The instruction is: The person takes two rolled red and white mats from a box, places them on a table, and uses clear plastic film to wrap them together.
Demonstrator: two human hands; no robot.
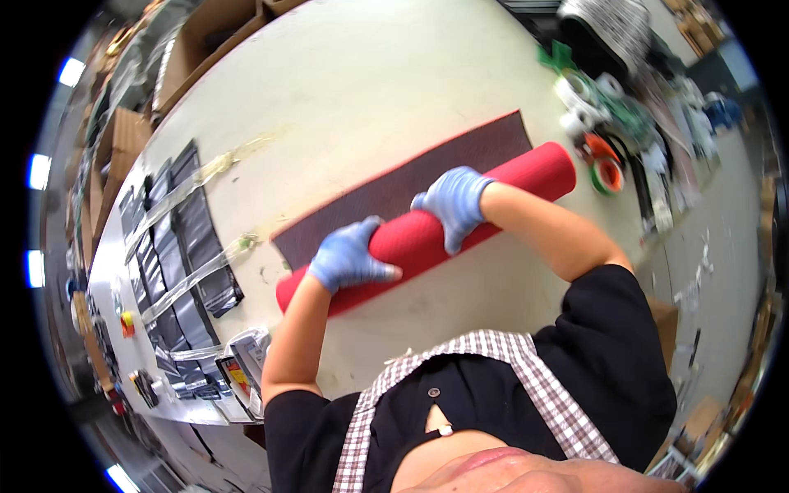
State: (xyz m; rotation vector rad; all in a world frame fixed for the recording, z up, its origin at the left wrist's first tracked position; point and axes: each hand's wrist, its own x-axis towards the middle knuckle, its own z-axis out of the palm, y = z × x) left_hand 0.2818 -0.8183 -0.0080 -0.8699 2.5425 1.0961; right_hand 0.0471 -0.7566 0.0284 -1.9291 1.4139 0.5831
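A red exercise mat (pixel 415 240) lies mostly rolled up across the table in front of me, slanting up toward the right. Its loose end (pixel 394 191), dark maroon with a thin red edge, is spread flat on the far side of the roll. My left hand (pixel 349 255), in a blue striped knit glove, curls over the roll left of its middle. Gloved the same way, my right hand (pixel 456 205) grips the roll just right of the middle, thumb on the near side. The roll's underside is hidden.
Black plastic bags (pixel 197 230) lie at the left, with clear tape strips across them. Cardboard boxes (pixel 123 144) stand beyond the table's left edge. At the right are tape rolls (pixel 608 175), white rolls (pixel 575 92) and green plastic. A small open box (pixel 246 361) sits near my left elbow.
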